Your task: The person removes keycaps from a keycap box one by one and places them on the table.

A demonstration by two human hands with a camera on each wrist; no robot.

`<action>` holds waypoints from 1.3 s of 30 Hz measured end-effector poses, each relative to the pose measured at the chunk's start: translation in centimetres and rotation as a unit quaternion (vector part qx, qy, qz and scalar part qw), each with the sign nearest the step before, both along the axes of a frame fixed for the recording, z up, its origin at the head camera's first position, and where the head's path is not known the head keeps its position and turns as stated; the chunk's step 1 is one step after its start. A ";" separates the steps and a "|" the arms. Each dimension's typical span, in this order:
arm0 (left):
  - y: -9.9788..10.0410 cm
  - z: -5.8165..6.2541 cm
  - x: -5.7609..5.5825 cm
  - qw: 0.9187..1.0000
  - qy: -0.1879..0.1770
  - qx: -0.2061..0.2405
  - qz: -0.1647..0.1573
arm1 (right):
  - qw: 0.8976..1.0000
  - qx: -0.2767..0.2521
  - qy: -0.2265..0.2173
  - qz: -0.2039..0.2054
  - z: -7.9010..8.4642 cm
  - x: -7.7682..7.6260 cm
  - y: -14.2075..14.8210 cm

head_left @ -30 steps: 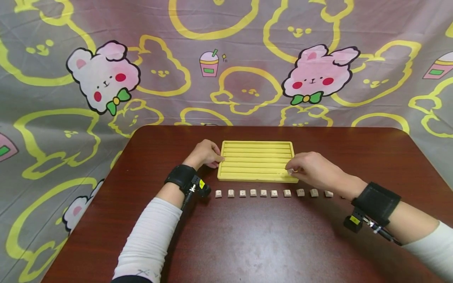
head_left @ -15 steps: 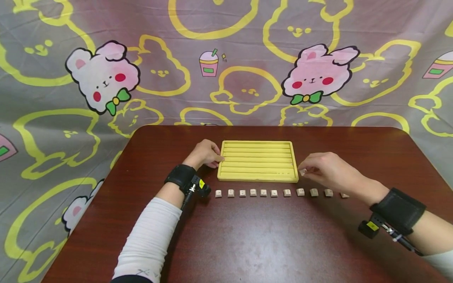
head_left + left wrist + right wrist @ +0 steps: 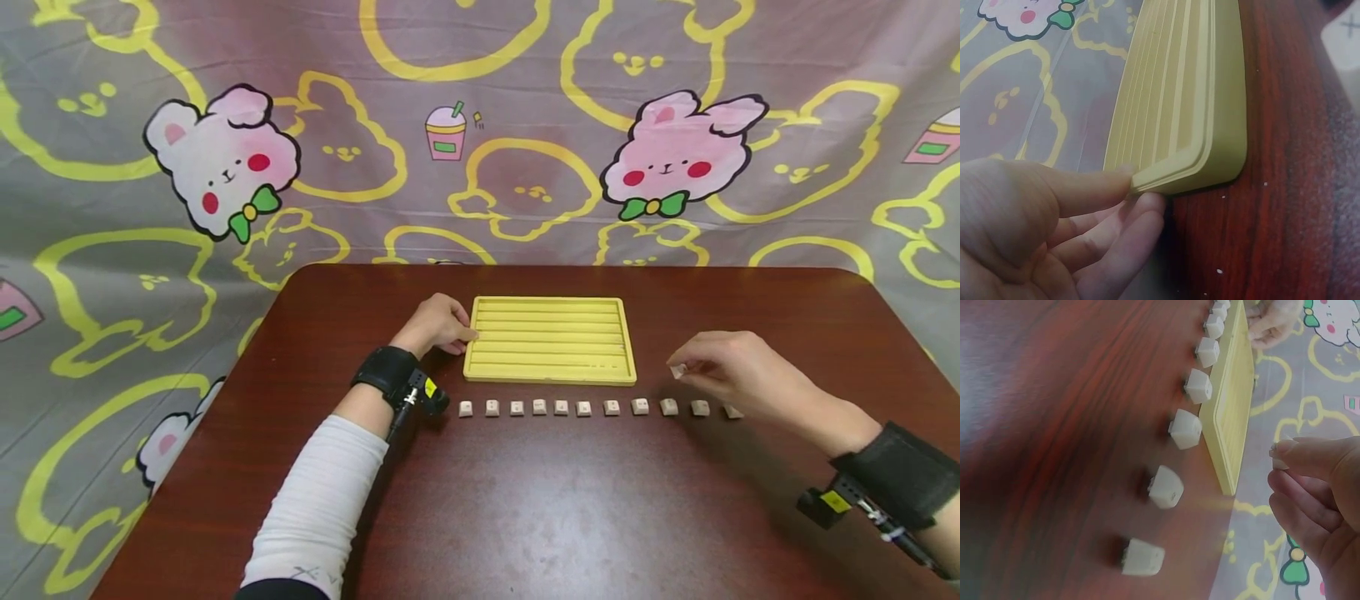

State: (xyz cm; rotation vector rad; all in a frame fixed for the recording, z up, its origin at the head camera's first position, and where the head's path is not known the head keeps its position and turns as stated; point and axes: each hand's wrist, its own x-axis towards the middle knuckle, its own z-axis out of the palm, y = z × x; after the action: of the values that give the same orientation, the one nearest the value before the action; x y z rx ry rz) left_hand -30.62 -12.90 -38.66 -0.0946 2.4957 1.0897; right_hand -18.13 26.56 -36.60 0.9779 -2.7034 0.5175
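Note:
A yellow tray (image 3: 550, 340) with long parallel ridges lies flat on the table. My left hand (image 3: 439, 325) pinches its left rim, thumb on top and fingers against the outside, as the left wrist view shows on the tray's edge (image 3: 1172, 165). To the right of the tray, my right hand (image 3: 738, 367) is raised over the table. Between its thumb and fingertips it pinches a small white keycap (image 3: 678, 371), also visible in the right wrist view as a pale keycap (image 3: 1279, 460), partly covered by the fingers. Small pale marks show in the tray's nearest groove.
Several white keycaps (image 3: 583, 408) stand in a spaced row in front of the tray on the dark red-brown table (image 3: 547, 508). The rightmost keycap (image 3: 733, 412) lies beneath the right hand. A patterned cloth (image 3: 517, 108) hangs behind the table.
My right hand has moved right, away from the tray's front right corner, with the keycap still pinched. My left hand stays on the tray's left rim.

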 end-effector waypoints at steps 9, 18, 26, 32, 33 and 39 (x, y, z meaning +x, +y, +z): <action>0.1 0.0 -0.2 1.000 0.005 -0.011 0.001 | 0.999 -0.008 0.009 -0.032 -0.4 1.3 2.6; 0.1 0.0 0.0 1.000 0.006 -0.007 0.003 | 0.997 0.004 0.021 -0.074 -1.0 2.3 5.1; 0.2 -0.1 0.0 1.000 0.005 -0.007 0.003 | 0.994 0.011 0.040 -0.100 -1.6 2.8 6.5; 0.3 -0.1 0.0 1.000 0.007 -0.012 0.001 | 0.993 0.021 0.025 -0.117 -2.2 3.2 7.5; 0.2 -0.2 -0.1 1.000 0.008 -0.012 0.001 | 0.993 0.021 0.023 -0.118 -2.3 3.3 7.6; 0.2 -0.2 0.0 1.000 0.008 -0.008 -0.002 | 0.991 0.028 0.007 -0.133 -2.8 3.5 8.0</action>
State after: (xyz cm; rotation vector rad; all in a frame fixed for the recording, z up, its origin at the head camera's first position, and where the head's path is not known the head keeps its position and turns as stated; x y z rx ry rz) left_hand -30.67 -12.68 -38.88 -0.0870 2.5185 1.0730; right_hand -14.64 34.59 -39.43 0.6159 -2.7889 0.3831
